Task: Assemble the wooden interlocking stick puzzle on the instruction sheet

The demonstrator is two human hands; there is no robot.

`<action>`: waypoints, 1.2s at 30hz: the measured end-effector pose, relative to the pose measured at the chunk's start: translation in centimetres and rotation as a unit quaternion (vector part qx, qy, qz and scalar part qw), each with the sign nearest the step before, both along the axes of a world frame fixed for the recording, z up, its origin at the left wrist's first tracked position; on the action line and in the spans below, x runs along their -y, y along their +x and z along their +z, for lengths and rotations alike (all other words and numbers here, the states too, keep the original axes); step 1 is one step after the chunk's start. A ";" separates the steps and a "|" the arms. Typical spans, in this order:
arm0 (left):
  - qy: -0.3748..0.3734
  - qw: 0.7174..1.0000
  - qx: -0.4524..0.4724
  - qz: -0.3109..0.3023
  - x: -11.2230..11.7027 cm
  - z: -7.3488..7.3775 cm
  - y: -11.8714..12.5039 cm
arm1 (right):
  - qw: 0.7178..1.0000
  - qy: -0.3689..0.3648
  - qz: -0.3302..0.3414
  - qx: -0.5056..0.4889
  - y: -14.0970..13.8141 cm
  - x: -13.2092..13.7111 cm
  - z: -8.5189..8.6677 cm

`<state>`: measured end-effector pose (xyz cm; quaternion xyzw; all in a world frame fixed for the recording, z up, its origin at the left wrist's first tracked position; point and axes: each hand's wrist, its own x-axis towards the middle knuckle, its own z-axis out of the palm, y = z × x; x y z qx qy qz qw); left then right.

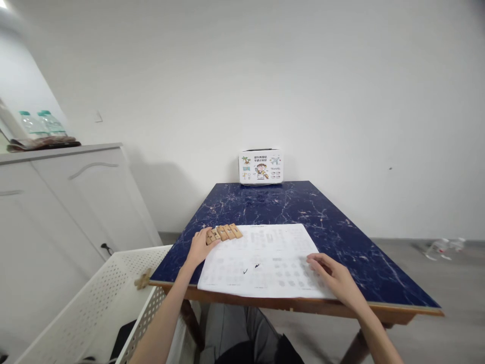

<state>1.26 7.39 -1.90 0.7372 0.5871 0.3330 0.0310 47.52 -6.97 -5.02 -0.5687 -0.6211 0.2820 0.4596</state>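
A row of small flat wooden pieces (228,232) lies side by side along the upper left edge of a white printed sheet (261,283). My left hand (200,247) is at the left end of that row, finger and thumb closed about the end piece. Over the sheet's right edge rests my right hand (335,277), fingers loosely bent and apart, with nothing visible in it. Two small black marks or bits (257,265) show on the lower half of the sheet; I cannot tell which. The print is too blurred to read.
The sheet lies at the near edge of a dark blue marbled table (288,205). A white case with cartoon prints (260,167) stands at its far end against the wall. To the left are a white perforated basket (102,283) and a cabinet (91,192) with plastic bottles (53,123) on top.
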 end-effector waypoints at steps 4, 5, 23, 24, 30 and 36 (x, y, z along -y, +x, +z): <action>-0.003 0.999 0.034 0.020 -0.2 0.1 -0.2 | 1.000 0.001 0.001 -0.013 0.0 -0.1 -0.1; -0.003 0.999 0.045 0.027 -0.2 0.1 -0.3 | 1.000 0.003 0.002 -0.016 0.0 -0.1 -0.1; -0.047 0.966 0.071 -0.244 8.4 1.5 16.1 | 0.997 0.021 0.075 -0.015 -4.9 -1.3 4.0; -0.050 0.963 0.063 -0.258 8.6 1.4 16.9 | 0.997 0.027 0.070 -0.015 -5.8 -1.6 3.9; -0.056 0.953 0.035 -0.296 8.4 0.4 18.5 | 0.999 0.022 0.036 0.006 -8.7 -2.9 1.9; -0.076 0.952 0.045 -0.292 8.6 0.5 17.3 | 1.000 0.026 0.005 0.016 -8.8 -3.0 1.1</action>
